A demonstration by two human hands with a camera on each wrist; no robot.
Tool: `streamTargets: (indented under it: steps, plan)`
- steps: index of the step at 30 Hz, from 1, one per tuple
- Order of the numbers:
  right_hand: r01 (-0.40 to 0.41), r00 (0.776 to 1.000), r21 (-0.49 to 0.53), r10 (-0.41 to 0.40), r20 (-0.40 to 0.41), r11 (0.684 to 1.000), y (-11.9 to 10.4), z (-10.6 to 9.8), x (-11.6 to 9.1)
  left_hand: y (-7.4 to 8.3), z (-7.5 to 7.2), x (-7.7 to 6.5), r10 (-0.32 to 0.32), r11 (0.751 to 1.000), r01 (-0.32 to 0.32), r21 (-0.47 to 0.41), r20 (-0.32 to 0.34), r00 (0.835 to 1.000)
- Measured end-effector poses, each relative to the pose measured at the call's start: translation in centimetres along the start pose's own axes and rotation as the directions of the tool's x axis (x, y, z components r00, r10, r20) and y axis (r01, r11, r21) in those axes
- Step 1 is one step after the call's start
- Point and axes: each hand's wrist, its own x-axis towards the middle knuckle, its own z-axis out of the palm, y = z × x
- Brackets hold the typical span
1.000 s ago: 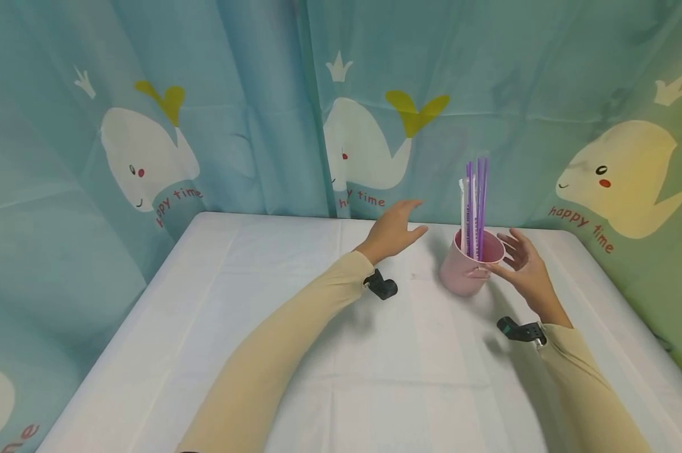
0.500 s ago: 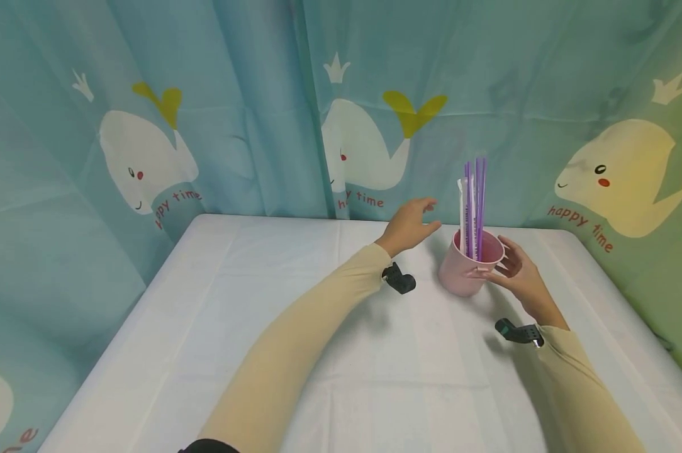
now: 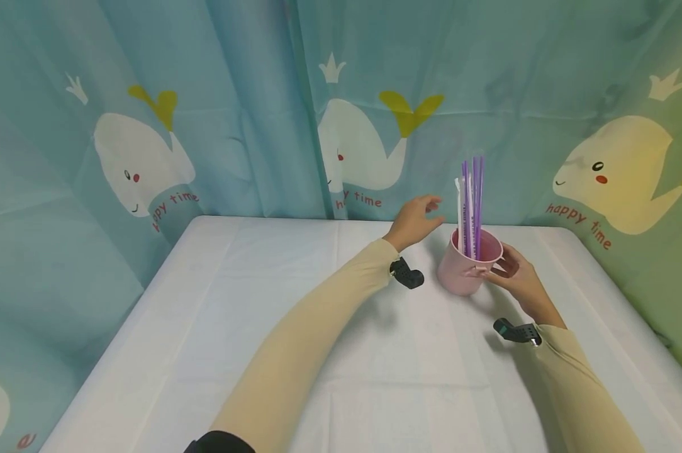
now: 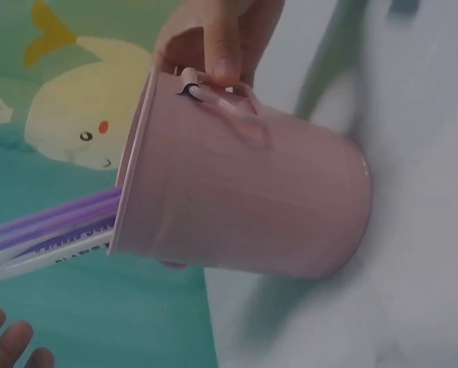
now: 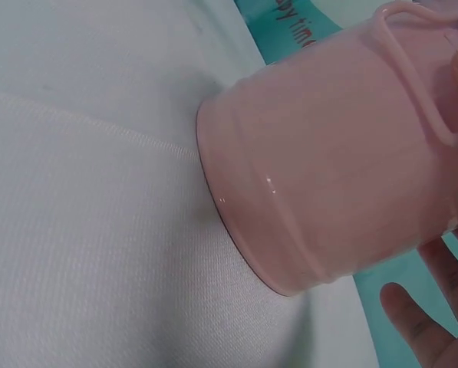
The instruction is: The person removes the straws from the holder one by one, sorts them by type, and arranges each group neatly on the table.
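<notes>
The likeliest trouble from here would be the pink bucket tipping: the right hand has it from one side only, thumb at the handle and some fingers behind the wall, so a sideways push from the left hand on the tall contents might rock it towards the right fingers. The grip itself could slip if the thumb bore only on the thin handle, which seems able to swing. Another risk is a straw catching on the left fingertips and being dragged out, since those fingers, loosely bent and a little spread with nothing pinched, hang just beside the upper lengths; whether the left thumb touches one cannot be told. The bucket lies between the two hands, directly under the right thumb and beyond and below the left fingertips, apparently upright on the white cloth. Inside it are several purple straws and white straws, some bearing dark lettering; their exact number is unclear. They stand well above the rim, gathered on the side nearer the left fingers, leaving bare pink interior towards the right fingers.
</notes>
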Motion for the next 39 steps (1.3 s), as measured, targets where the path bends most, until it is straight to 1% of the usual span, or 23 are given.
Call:
streamTargets:
  steps: [4,8,12,17,22,28,30,34,36,39]
  plan:
    - [0.001,1.000,-0.003,-0.001,-0.005,1.000,-0.1,0.0,0.1,0.0,0.5,0.5,-0.011,0.999,0.011,-0.038,-0.009,1.000]
    - [0.014,1.000,0.018,-0.014,-0.006,1.000,0.0,0.0,0.2,0.1,0.8,0.9,-0.035,0.996,0.034,-0.083,-0.013,0.999]
    - [0.012,1.000,0.012,-0.012,-0.002,1.000,0.1,0.0,0.3,0.1,1.1,1.3,-0.055,0.989,0.052,-0.139,-0.021,0.998]
    - [0.014,1.000,0.014,-0.014,0.002,1.000,0.2,0.0,0.6,0.2,1.4,1.9,-0.066,0.977,0.057,-0.207,-0.035,0.997]
    - [0.010,1.000,-0.001,-0.010,0.008,1.000,0.2,-0.1,0.7,0.2,1.9,2.4,-0.092,0.975,0.081,-0.205,-0.046,0.995]
    - [0.035,0.999,0.036,-0.035,0.007,0.999,0.4,0.0,0.6,0.1,2.5,2.6,-0.141,0.973,0.131,-0.189,-0.041,0.989]
    - [0.035,0.999,0.033,-0.035,0.008,0.999,0.3,0.0,0.5,0.1,2.7,2.6,-0.147,0.973,0.140,-0.183,-0.028,0.989]
    - [0.033,0.999,0.019,-0.034,0.007,0.999,0.3,0.0,0.4,0.0,3.2,2.6,-0.136,0.976,0.133,-0.170,-0.005,0.991]
    - [0.037,0.999,0.023,-0.037,0.003,0.999,0.4,0.0,0.3,0.1,3.4,2.6,-0.135,0.974,0.133,-0.183,0.005,0.991]
    - [0.044,0.999,0.042,-0.044,-0.001,0.998,0.5,0.0,0.2,0.3,3.7,2.7,-0.153,0.964,0.152,-0.220,0.011,0.988]
